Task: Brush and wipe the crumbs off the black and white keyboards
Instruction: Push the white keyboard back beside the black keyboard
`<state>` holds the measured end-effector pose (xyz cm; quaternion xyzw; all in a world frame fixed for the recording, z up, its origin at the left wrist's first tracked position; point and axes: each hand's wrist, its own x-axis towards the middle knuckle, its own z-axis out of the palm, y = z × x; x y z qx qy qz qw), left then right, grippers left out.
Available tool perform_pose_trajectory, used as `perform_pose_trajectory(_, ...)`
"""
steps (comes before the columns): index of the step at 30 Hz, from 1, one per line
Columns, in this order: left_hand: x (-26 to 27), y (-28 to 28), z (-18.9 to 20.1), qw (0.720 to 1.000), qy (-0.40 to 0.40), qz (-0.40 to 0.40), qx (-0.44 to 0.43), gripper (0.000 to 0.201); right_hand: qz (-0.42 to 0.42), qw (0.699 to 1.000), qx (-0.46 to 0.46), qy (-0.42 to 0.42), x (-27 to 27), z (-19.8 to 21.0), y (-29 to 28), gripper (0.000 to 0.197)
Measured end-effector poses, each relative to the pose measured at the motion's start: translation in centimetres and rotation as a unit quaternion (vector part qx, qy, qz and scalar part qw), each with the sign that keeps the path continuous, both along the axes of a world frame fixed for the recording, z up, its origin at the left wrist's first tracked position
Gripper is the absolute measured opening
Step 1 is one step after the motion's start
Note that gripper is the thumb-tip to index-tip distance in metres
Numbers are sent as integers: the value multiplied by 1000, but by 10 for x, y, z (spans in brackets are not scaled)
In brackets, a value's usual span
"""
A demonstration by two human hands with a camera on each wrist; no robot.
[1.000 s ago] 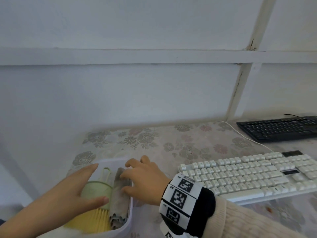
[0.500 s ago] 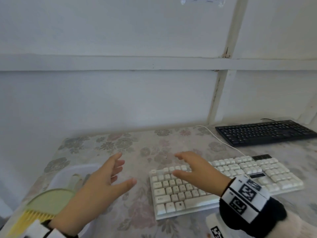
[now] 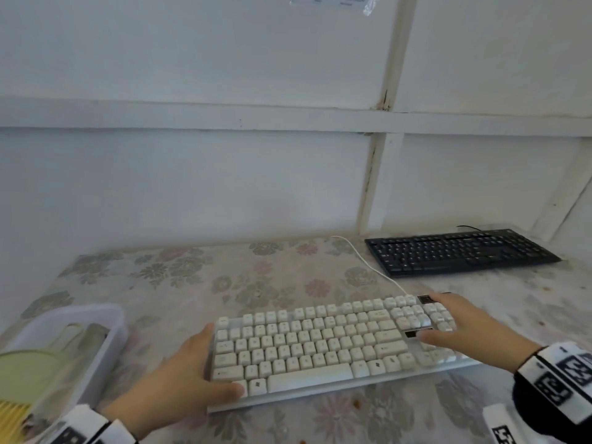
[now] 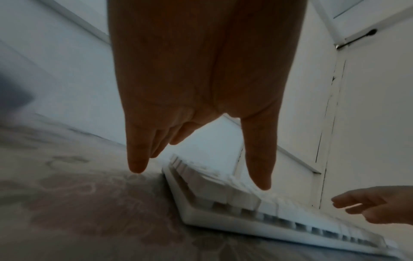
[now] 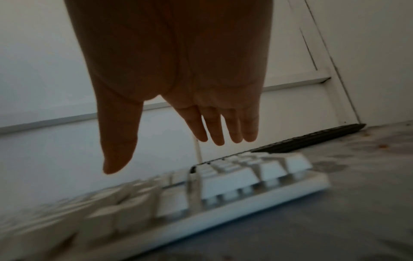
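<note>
The white keyboard (image 3: 333, 344) lies on the flowered table in front of me, and its cord runs back toward the wall. Farther back on the right lies the black keyboard (image 3: 461, 251). My left hand (image 3: 198, 366) is at the white keyboard's left end, fingers straight along the side and thumb (image 4: 257, 159) over the front corner. My right hand (image 3: 448, 318) is spread flat over the number pad at the right end. The right wrist view shows its fingers (image 5: 214, 127) straight above the keys (image 5: 245, 176). Neither hand holds anything.
A translucent plastic tub (image 3: 109, 312) stands at the left table edge. It holds a green brush with yellow bristles (image 3: 22, 373) and a grey cloth (image 3: 93, 334). Small orange crumbs (image 3: 355, 402) dot the tablecloth. A white panelled wall bounds the table's far side.
Both hands have left the tub and moved right to the two ends of the white keyboard. The brush and cloth stay in the tub. My view has swung right.
</note>
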<state>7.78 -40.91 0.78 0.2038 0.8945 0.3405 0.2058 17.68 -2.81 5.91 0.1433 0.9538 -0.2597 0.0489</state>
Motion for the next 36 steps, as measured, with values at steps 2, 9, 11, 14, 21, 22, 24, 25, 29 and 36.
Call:
perform_pose_trajectory(2,-7,-5,-18,1000,-11,-7,-14,105,4,1000,6,-24,7,-1,16,62)
perform_pose_trajectory(9,11,19,2,989,-13,23,-145,153,22,997,13,-66,20,-16,58,112)
perform_pose_trajectory(11,15,27,11,987,-23,34,-153,155,26,998,7,-65,22,-14,58,100)
perform_pose_trajectory(14,17,35,11,987,-6,54,-152,142,19,998,-22,-58,21,-27,73,104)
perform_pose_trajectory(21,13,37,12,984,1,75,-164,118,-9,991,-115,-65,15,-31,82,60)
perform_pose_trajectory(22,14,38,12,983,5,78,-168,117,-15,991,-121,-62,15,-31,82,63)
perform_pose_trajectory(24,14,39,14,983,12,76,-168,112,-28,990,-120,-66,14,-31,82,66)
perform_pose_trajectory(25,14,39,15,983,13,74,-165,108,-36,990,-118,-67,13,-31,82,66)
perform_pose_trajectory(29,12,37,18,986,2,70,-150,99,-41,992,-103,-58,14,-23,72,94)
perform_pose_trajectory(36,13,34,15,989,-4,80,-121,96,-81,991,-88,-66,10,-29,78,101)
